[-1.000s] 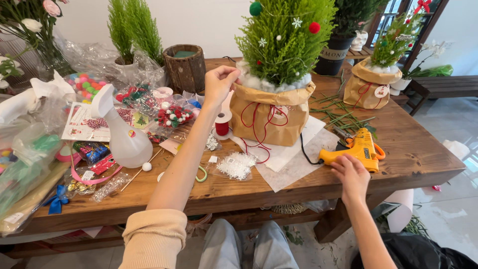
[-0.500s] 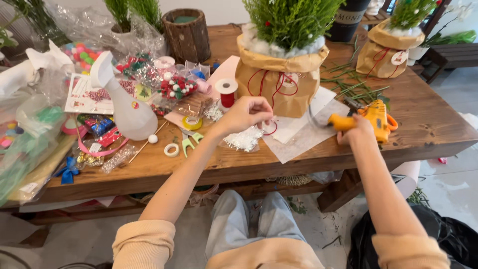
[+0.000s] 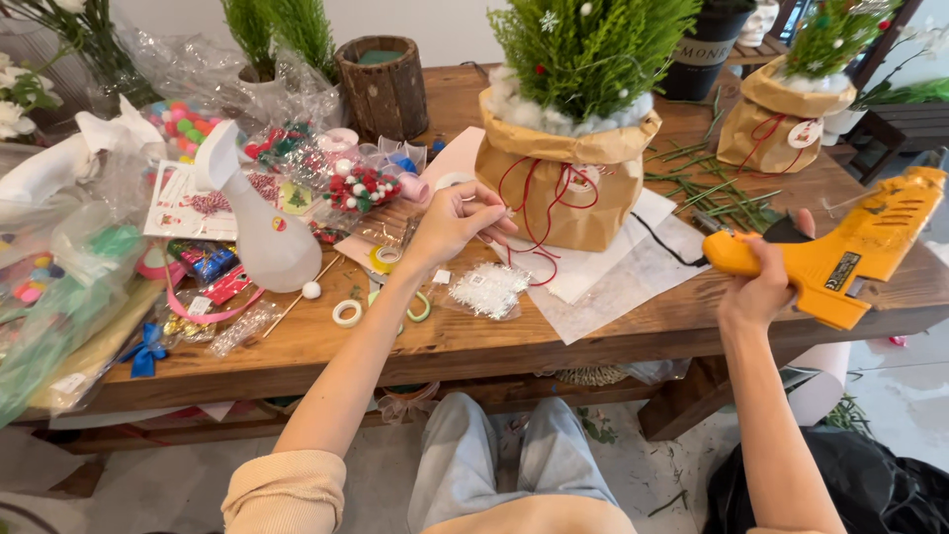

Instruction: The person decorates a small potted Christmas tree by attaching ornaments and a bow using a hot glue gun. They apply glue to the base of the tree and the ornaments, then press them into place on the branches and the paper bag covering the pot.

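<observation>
Wooden table (image 3: pixel 465 341): right hand (image 3: pixel 756 287) is gripping yellow glue gun (image 3: pixel 840 257) at right; left hand (image 3: pixel 455 222) is pinching a small piece beside centre paper-wrapped tree (image 3: pixel 568 119), already partly decorated; gluing is pending.

left hand (image 3: pixel 457 223) pinching, right hand (image 3: pixel 763 287) gripping
</observation>
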